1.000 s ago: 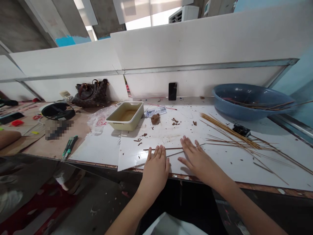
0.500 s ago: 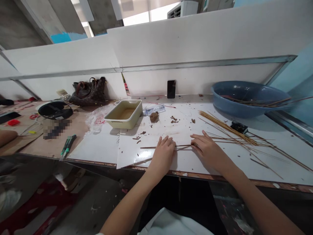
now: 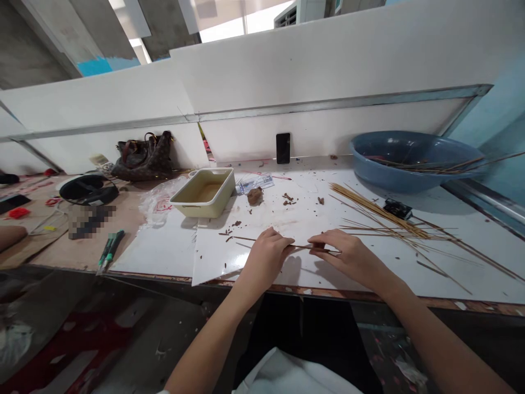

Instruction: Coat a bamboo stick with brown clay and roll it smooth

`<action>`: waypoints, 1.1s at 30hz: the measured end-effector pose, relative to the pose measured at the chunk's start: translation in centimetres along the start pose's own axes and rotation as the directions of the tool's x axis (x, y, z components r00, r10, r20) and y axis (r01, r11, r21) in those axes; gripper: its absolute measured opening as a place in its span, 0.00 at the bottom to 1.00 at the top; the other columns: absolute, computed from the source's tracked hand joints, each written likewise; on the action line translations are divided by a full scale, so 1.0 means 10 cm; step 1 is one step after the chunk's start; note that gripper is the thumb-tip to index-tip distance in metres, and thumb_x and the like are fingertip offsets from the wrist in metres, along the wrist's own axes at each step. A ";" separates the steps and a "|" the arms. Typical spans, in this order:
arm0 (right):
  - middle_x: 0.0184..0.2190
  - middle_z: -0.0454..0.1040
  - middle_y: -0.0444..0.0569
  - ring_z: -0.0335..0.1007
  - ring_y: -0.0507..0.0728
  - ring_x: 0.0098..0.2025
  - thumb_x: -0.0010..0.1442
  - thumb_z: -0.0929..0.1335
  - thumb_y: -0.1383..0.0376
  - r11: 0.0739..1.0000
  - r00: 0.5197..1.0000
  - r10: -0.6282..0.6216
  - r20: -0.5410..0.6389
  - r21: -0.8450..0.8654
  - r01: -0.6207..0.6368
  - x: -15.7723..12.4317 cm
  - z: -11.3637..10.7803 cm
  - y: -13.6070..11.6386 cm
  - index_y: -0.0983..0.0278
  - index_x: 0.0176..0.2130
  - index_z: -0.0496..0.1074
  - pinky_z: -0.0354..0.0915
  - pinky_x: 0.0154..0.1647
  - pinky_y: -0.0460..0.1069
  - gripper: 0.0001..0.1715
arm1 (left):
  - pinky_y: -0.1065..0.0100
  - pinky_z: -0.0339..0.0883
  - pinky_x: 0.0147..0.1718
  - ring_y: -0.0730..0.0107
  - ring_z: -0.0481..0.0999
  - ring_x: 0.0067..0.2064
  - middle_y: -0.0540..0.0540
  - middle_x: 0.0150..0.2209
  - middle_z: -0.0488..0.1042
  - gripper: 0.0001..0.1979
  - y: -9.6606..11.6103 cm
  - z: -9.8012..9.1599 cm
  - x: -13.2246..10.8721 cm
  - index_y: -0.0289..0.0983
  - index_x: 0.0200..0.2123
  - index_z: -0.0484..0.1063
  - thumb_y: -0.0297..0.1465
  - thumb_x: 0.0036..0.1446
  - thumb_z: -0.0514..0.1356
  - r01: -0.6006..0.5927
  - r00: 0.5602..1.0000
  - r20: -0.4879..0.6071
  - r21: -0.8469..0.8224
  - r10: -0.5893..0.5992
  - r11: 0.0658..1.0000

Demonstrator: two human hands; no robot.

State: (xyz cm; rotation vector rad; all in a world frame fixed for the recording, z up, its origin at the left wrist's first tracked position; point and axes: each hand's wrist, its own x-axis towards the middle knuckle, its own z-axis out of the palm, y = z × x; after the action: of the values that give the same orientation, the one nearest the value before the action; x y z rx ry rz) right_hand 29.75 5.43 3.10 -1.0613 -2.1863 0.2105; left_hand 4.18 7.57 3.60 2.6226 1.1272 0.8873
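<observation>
Hands [image 3: 264,260] [image 3: 353,257] closer (stick [image 3: 305,247] between, edge [image 3: 262,287] near)

Daylight is coming through a window [image 3: 241,30] above the white partition wall [image 3: 287,71], while a blue wall [image 3: 498,93] is rising beyond its right end.

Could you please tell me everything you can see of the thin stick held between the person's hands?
The thin, straight brown stick, wooden-looking, runs level over the glossy white sheet. One end pokes out past the left hand, the other ends at the right hand; fingers of both hands pinch it. Whether it touches the sheet is unclear.
</observation>
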 end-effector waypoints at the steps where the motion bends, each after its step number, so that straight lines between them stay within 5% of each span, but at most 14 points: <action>1: 0.45 0.86 0.53 0.83 0.63 0.46 0.73 0.70 0.60 1.000 1.000 0.005 0.000 0.024 -0.005 0.00 0.00 -0.02 0.59 0.52 0.80 0.77 0.49 0.57 0.12 | 0.57 0.75 0.45 0.56 0.78 0.43 0.43 0.35 0.84 0.06 -0.01 0.00 0.00 0.37 0.45 0.84 0.29 0.71 0.64 -0.006 1.000 -0.003 -0.004 0.006 1.000; 7: 0.45 0.86 0.50 0.84 0.60 0.45 0.73 0.70 0.59 0.987 1.000 0.013 -0.017 0.158 -0.010 0.01 0.00 -0.08 0.57 0.50 0.80 0.78 0.50 0.54 0.09 | 0.56 0.76 0.48 0.56 0.79 0.46 0.42 0.41 0.85 0.11 -0.01 -0.01 0.03 0.37 0.54 0.80 0.31 0.73 0.63 -0.101 0.994 0.021 -0.065 0.103 0.993; 17: 0.39 0.86 0.49 0.83 0.58 0.39 0.71 0.72 0.62 0.977 0.994 0.029 -0.108 0.213 -0.005 0.05 -0.05 -0.15 0.58 0.44 0.82 0.77 0.43 0.52 0.06 | 0.60 0.75 0.45 0.61 0.78 0.41 0.44 0.34 0.82 0.12 0.02 0.07 0.16 0.36 0.47 0.82 0.34 0.76 0.59 -0.211 0.976 0.017 -0.133 0.215 0.968; 25: 0.39 0.87 0.47 0.84 0.58 0.38 0.71 0.72 0.62 0.968 0.990 0.094 -0.104 0.243 -0.066 0.02 -0.07 -0.12 0.57 0.42 0.84 0.79 0.42 0.51 0.08 | 0.53 0.73 0.59 0.66 0.77 0.35 0.48 0.29 0.79 0.12 -0.04 0.14 0.21 0.38 0.43 0.84 0.34 0.75 0.60 -0.236 0.972 -0.015 -0.117 0.236 0.965; 33: 0.39 0.87 0.47 0.85 0.61 0.40 0.69 0.74 0.55 0.972 0.973 0.179 -0.146 0.178 -0.152 -0.19 -0.34 0.15 0.55 0.41 0.85 0.81 0.47 0.55 0.09 | 0.58 0.75 0.47 0.61 0.78 0.39 0.45 0.31 0.82 0.13 -0.06 0.18 0.22 0.39 0.43 0.84 0.35 0.75 0.60 -0.155 0.987 0.036 -0.068 0.158 0.986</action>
State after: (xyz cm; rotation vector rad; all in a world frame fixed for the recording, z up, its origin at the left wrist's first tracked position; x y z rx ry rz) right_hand 33.69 4.56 4.04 -1.1264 -1.9022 0.3638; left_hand 6.02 9.70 2.91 2.6923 0.8766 0.8770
